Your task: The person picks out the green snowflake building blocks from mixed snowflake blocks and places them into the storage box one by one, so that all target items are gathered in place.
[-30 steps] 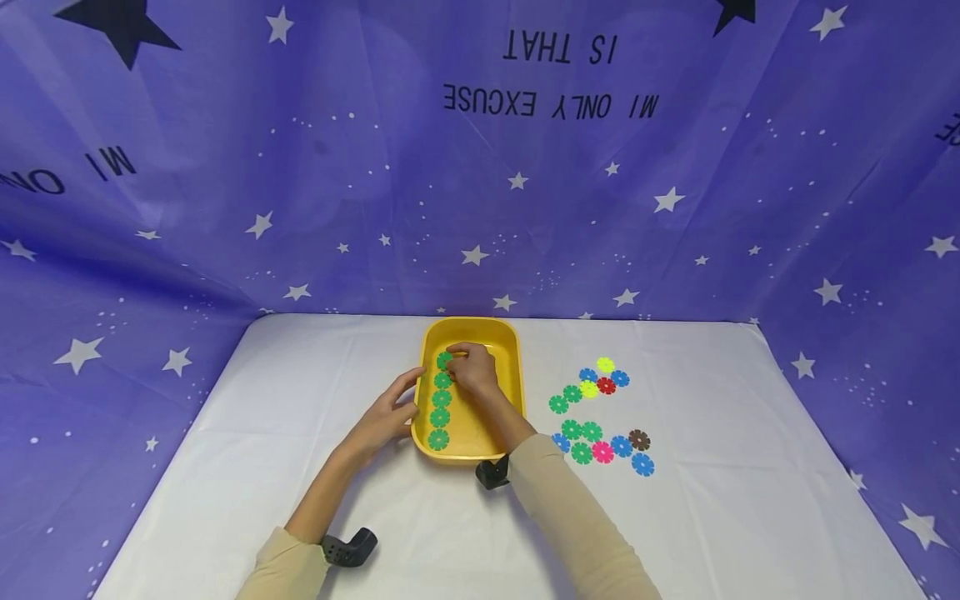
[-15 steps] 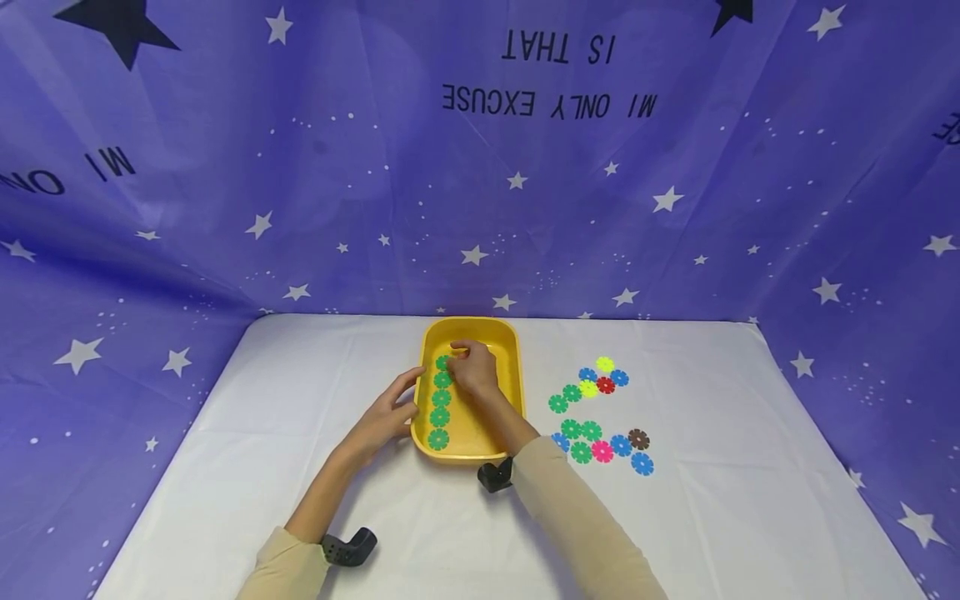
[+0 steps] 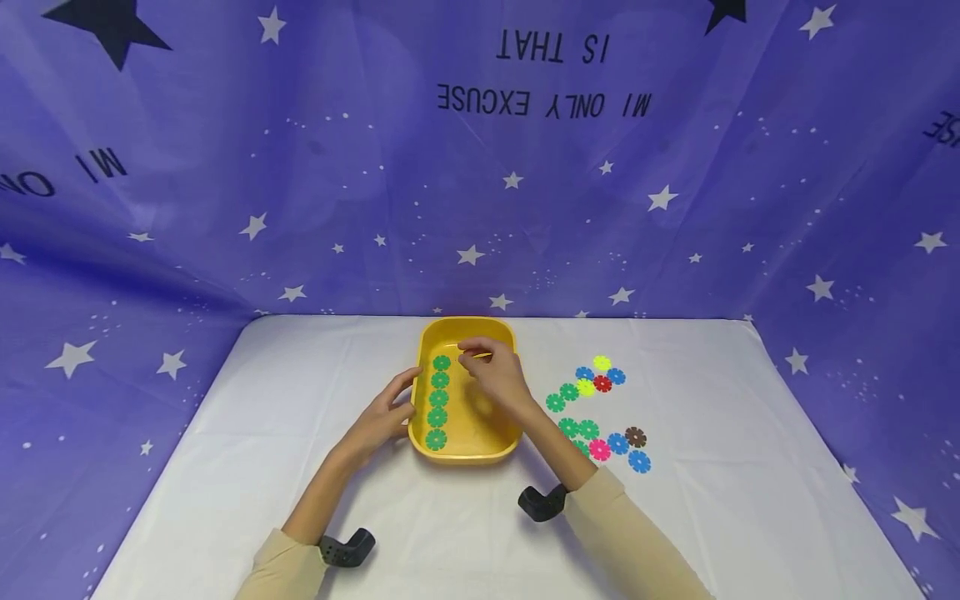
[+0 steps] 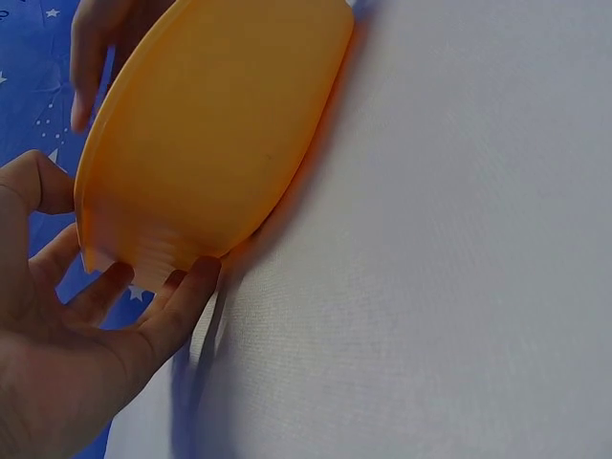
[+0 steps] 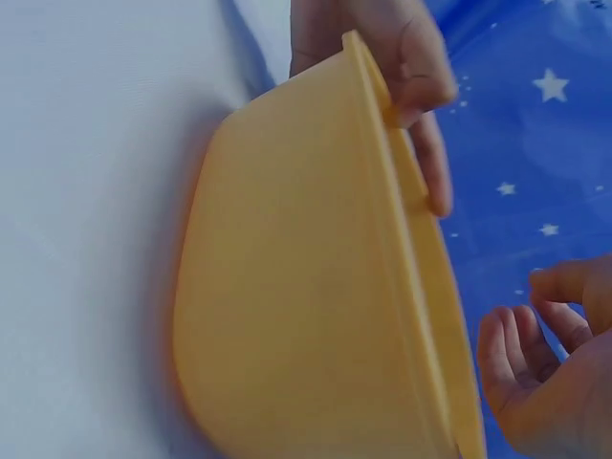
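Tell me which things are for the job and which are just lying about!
Probably for the job: yellow tray, five green discs inside, left hand, right hand.
Probably just lying about: coloured discs beside the tray, white cloth, starry curtain.

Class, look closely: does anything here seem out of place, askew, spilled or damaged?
One oddity: the lettering on the purple backdrop is upside down. Around the work itself, nothing stands out: five green discs form a tidy column in the yellow tray, with no damage visible.
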`<state>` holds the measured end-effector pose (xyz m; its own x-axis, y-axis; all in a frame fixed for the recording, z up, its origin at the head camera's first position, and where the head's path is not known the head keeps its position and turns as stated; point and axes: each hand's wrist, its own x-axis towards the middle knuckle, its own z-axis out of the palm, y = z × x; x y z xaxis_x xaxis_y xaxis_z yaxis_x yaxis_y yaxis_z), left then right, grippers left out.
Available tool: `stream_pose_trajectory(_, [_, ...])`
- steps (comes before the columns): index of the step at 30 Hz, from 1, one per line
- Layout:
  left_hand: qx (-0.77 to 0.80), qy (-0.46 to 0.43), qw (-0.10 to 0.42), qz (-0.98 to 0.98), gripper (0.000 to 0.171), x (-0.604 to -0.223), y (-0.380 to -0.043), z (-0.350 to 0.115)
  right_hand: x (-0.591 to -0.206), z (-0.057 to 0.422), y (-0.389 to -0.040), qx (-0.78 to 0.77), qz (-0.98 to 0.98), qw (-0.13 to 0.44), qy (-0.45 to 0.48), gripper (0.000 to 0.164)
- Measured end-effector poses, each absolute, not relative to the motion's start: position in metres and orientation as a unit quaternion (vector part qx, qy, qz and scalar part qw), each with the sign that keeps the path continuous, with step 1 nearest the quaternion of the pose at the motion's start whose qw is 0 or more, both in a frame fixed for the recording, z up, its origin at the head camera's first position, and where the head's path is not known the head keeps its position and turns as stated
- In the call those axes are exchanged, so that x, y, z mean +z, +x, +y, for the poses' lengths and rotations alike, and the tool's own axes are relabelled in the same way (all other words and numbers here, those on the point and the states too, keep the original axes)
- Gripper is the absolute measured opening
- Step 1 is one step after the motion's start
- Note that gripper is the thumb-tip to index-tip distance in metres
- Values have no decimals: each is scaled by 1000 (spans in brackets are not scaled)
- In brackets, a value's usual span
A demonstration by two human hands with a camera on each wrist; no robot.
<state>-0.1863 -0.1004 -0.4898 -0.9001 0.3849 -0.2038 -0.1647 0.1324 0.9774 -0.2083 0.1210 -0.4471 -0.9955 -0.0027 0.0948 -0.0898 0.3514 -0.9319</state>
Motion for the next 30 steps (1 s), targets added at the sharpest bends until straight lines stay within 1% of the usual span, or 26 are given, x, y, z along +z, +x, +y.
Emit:
stream_pose_trajectory(3, [655, 74, 207, 723, 71, -489, -186, -101, -441, 138, -195, 556, -828, 53, 52, 18])
stream_pose_trajectory(7, [654, 74, 207, 724, 72, -489, -186, -101, -439, 165, -178, 533, -841, 65, 61, 17])
stream_pose_trajectory(11, [652, 76, 208, 726, 72, -490, -187, -101, -443, 200, -159, 517, -852, 67, 44, 18])
stream_pose_trajectory(15, [649, 74, 209, 727, 72, -491, -187, -100, -455, 239, -143, 491, -868, 73, 23, 20])
stream_pose_trajectory(19, [648, 71, 208, 729, 72, -491, -187, -101, -472, 274, -129, 461, -885, 65, -15, 24])
stream_pose_trajectory(22, [647, 72, 207, 731, 72, -491, -187, -101, -484, 293, -121, 444, -894, 46, -47, 27])
stream_pose_trajectory(26, [642, 71, 208, 735, 71, -491, -187, -101, -497, 304, -115, 438, -897, 22, -64, 28])
stream_pose_trajectory(30, [642, 70, 210, 734, 71, -491, -187, -101, -504, 307, -114, 433, -899, 16, -63, 29])
